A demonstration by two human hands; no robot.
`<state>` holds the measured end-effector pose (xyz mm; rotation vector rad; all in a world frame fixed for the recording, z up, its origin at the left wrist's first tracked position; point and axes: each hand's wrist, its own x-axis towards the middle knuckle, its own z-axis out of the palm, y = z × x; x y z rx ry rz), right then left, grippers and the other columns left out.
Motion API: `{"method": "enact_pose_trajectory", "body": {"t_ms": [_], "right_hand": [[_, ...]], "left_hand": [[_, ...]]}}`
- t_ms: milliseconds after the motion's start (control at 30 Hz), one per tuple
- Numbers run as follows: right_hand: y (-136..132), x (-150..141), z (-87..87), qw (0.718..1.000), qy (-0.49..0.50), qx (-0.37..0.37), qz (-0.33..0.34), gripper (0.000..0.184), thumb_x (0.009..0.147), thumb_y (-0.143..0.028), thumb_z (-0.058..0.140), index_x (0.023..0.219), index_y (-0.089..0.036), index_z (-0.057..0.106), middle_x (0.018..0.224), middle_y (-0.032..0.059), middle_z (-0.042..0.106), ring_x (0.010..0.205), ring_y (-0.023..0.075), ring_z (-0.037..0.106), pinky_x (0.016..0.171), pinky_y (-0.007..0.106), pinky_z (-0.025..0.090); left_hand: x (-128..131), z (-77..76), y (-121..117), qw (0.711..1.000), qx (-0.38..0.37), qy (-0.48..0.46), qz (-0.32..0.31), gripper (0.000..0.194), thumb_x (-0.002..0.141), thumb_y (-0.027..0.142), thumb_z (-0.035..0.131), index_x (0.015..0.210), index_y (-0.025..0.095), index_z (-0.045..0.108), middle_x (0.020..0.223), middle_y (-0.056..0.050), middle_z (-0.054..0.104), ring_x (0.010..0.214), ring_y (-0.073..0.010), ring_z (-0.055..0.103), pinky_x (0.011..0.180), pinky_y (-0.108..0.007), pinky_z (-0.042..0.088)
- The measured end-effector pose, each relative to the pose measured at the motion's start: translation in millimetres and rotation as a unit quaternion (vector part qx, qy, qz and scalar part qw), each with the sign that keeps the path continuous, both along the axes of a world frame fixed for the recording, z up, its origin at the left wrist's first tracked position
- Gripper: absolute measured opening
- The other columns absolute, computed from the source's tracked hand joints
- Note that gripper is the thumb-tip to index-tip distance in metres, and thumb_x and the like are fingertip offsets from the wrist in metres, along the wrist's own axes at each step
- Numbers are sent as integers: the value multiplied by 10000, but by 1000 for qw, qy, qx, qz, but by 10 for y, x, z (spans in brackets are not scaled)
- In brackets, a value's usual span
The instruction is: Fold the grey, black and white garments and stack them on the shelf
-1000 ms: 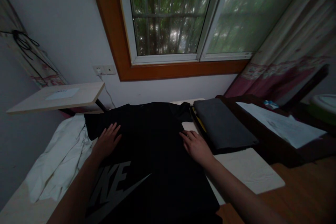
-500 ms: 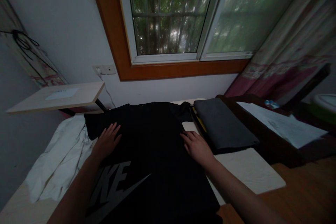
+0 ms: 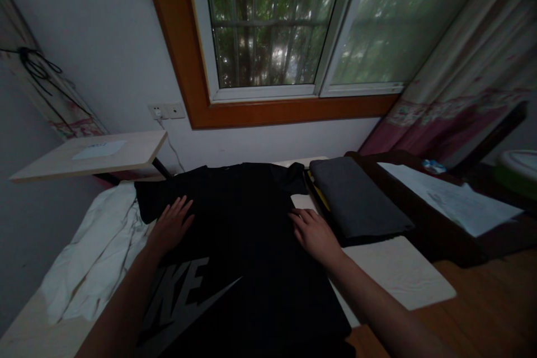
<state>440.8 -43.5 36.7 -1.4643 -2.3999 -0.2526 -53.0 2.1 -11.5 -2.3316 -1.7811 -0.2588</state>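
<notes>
A black T-shirt [image 3: 247, 224] lies spread out, front up, with grey lettering and a long grey swoosh [image 3: 210, 299] on its lower front. On its left side, below the sleeve, my left hand [image 3: 171, 226] rests flat with fingers stretched out. My right hand [image 3: 312, 233] lies at the shirt's right side edge, its fingers slightly bent and touching the cloth. Neither hand appears to grip the fabric. The shirt's bottom left part is hidden behind my left forearm.
Rumpled white cloth [image 3: 90, 257] lies left of the shirt, below a small raised wooden shelf [image 3: 138, 148]. To the right are folded dark grey clothes [image 3: 356, 196], a pale board [image 3: 403, 271] and a sheet of paper [image 3: 453, 198]. A window [image 3: 272, 92] stands behind.
</notes>
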Motion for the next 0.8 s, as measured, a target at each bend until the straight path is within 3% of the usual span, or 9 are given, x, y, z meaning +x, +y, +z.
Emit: {"method": "enact_pose_trajectory", "body": {"t_ms": [200, 433, 600, 800], "right_hand": [[2, -14, -3, 1000, -4, 5, -15, 154, 946, -173, 581, 1074, -201, 663, 1260, 99, 667, 1140, 281, 578, 982, 423, 491], [-25, -34, 10, 999, -26, 11, -18, 86, 948, -179, 596, 984, -182, 674, 1141, 107, 674, 1078, 274, 588, 941, 405, 490], [-69, -26, 25, 999, -34, 23, -9, 155, 947, -179, 593, 828, -186, 692, 1034, 104, 673, 1005, 254, 602, 881, 379, 486], [-140, -24, 96, 998, -50, 34, -28, 234, 955, -189, 590, 741, -182, 685, 850, 78, 651, 890, 239, 609, 839, 381, 453]], "left_hand": [[28, 52, -29, 1000, -4, 8, 1, 575, 1041, 440, 358, 1540, 164, 434, 1641, -138, 362, 1529, -307, 313, 1223, -544, 300], [7, 46, -69, 1000, 3, 2, -7, 564, 1031, 424, 377, 1531, 172, 448, 1637, -135, 374, 1527, -307, 318, 1214, -543, 323], [29, 71, -182, 1000, 8, 8, -10, 544, 1031, 410, 381, 1514, 178, 473, 1631, -138, 385, 1507, -312, 360, 1198, -544, 348], [113, 105, -490, 999, 16, 17, -32, 542, 1040, 401, 350, 1516, 170, 465, 1635, -141, 376, 1507, -300, 363, 1192, -551, 356]]}}
